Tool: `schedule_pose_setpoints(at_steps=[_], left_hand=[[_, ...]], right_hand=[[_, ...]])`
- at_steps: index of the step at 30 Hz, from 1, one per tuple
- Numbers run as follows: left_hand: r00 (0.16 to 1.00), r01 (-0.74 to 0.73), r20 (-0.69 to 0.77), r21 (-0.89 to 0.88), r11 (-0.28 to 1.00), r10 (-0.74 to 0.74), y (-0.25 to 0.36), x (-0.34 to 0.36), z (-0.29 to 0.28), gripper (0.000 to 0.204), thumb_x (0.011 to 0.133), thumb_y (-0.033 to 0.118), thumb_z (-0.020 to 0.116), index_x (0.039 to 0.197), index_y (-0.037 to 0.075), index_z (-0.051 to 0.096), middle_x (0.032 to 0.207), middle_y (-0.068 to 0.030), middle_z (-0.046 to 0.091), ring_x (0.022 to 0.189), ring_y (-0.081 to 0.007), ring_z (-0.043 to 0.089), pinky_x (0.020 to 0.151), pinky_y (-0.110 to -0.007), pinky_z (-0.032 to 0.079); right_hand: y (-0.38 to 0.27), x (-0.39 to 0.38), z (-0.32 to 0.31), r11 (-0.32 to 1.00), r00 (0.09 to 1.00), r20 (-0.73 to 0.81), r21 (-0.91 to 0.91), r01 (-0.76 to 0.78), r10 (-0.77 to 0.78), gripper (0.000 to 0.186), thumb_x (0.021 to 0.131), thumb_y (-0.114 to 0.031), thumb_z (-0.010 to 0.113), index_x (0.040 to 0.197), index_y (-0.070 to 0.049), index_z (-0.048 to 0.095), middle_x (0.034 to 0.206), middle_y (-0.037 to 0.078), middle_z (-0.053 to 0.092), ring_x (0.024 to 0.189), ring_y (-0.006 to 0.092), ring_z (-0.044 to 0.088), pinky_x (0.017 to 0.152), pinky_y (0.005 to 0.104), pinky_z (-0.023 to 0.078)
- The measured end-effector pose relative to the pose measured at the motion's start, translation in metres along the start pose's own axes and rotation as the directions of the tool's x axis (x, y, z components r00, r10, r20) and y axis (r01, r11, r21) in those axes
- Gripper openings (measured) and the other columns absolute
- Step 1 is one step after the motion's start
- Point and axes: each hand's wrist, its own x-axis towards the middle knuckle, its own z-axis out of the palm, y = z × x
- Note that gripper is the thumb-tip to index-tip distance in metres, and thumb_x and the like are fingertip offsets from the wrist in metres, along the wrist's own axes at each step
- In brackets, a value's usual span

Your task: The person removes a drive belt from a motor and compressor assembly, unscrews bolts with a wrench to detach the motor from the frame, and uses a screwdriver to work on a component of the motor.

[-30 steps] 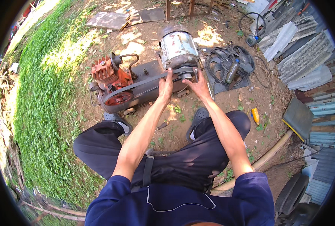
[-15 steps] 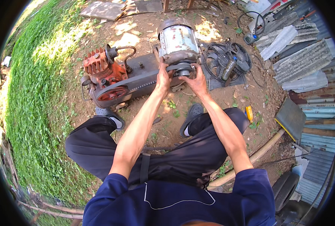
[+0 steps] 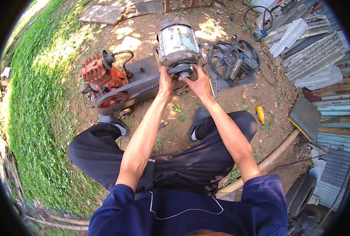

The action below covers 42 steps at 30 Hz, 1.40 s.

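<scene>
An electric motor with worn pale paint sits on the dark base of an air compressor, its pulley facing me. A black drive belt runs from that pulley to the red flywheel of the orange-red compressor pump. My left hand is closed on the belt at the pulley's left side; its fingertips are partly hidden. My right hand curls around the pulley's right side, fingers above and thumb at the lower front.
Right of the motor, a black fan and a clear bottle lie on the dirt. A yellow bottle is by my right knee. Farther right are corrugated sheets, a wooden pole and a tyre. Grass covers the left.
The view has shifted slightly, so the machine appears farther left. My right hand has drawn a little closer around the pulley. My left hand stays at the belt.
</scene>
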Motion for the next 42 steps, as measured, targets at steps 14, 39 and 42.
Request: schedule_pose_setpoints(at_steps=[14, 39, 42], left_hand=[[0.996, -0.075, -0.052, -0.049, 0.996, 0.072, 0.006, 0.000, 0.011, 0.056, 0.091, 0.042, 0.030, 0.146, 0.029, 0.031, 0.132, -0.0028, 0.051, 0.115, -0.0209, 0.052, 0.098, -0.046, 0.039], [0.958, -0.274, -0.061, 0.084, 0.958, 0.279, -0.025, -0.001, 0.005, 0.072, 0.091, 0.030, 0.044, 0.153, 0.026, 0.009, 0.145, -0.0102, 0.035, 0.122, -0.0282, 0.049, 0.097, -0.046, 0.044], [0.992, -0.077, -0.094, 0.054, 0.996, 0.081, -0.045, -0.012, -0.009, 0.067, 0.093, 0.027, 0.043, 0.153, 0.026, 0.012, 0.141, -0.0123, 0.036, 0.118, -0.0292, 0.052, 0.094, -0.045, 0.047]], right_hand=[[0.025, 0.010, 0.000, 0.998, 0.997, 0.068, 0.061, 0.025, -0.030, 0.078, 0.069, -0.036, 0.086, 0.129, -0.002, 0.049, 0.117, 0.024, 0.062, 0.112, 0.0367, 0.060, 0.095, 0.0426, 0.048], [0.065, -0.004, 0.002, 0.918, 0.942, 0.150, -0.223, 0.327, -0.299, 0.032, 0.087, -0.037, 0.068, 0.093, -0.006, 0.062, 0.088, 0.013, 0.066, 0.079, 0.0368, 0.065, 0.065, 0.0444, 0.053], [0.065, -0.035, 0.013, 0.968, 0.978, 0.126, -0.163, 0.188, -0.169, 0.032, 0.085, -0.033, 0.071, 0.098, -0.005, 0.064, 0.092, 0.014, 0.066, 0.085, 0.0363, 0.065, 0.069, 0.0431, 0.052]])
